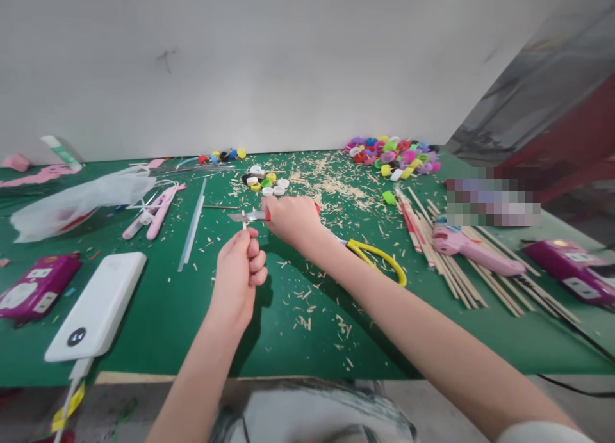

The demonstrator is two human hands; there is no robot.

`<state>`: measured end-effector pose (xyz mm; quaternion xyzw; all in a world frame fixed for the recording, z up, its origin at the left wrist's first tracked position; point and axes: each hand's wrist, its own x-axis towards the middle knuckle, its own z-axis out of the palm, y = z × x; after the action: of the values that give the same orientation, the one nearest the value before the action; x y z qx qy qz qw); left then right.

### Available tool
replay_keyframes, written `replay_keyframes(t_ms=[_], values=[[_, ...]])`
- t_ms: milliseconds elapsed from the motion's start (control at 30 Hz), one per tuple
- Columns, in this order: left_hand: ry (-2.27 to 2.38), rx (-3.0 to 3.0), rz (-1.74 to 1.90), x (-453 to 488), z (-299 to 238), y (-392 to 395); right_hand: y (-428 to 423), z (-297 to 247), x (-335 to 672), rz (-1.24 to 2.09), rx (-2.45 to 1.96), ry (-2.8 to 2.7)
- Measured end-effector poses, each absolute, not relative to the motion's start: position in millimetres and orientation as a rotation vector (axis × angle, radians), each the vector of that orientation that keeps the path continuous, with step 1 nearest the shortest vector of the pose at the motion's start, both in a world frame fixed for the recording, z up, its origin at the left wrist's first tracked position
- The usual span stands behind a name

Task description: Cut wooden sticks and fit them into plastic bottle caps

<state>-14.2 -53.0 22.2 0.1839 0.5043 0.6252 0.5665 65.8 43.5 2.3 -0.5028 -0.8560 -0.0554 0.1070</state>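
My left hand [238, 269] is closed around a thin wooden stick [244, 224], whose short upper end pokes out above the thumb and forefinger. In my right hand [294, 217] is a red-handled utility knife [255, 216], mostly covered by the fingers. Its blade points left and lies across the stick's tip, apparently touching it. Pale wood shavings [331, 190] are scattered over the green table around and beyond both hands. Scissors with yellow handles [377, 254] lie partly hidden under my right forearm. Just past the hands sits a small group of coloured caps [267, 182].
At right are many wooden sticks [449, 270] and a pink glue gun [473, 249]; a larger cap pile [391, 155] sits behind. Clear glue sticks [193, 225], a white power bank [98, 308], a purple power strip [38, 283] and a plastic bag [81, 196] occupy the left.
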Motion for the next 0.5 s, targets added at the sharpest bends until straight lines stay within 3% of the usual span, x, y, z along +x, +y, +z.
replay_keyframes(t_ms=[233, 500], values=[[1.408, 0.623, 1.444, -11, 7, -52, 23, 3, 79, -0.084, -1.46, -2.591], [2.001, 1.179, 1.495, -12, 1, -63, 13, 1, 76, -0.079, -1.651, -2.428]])
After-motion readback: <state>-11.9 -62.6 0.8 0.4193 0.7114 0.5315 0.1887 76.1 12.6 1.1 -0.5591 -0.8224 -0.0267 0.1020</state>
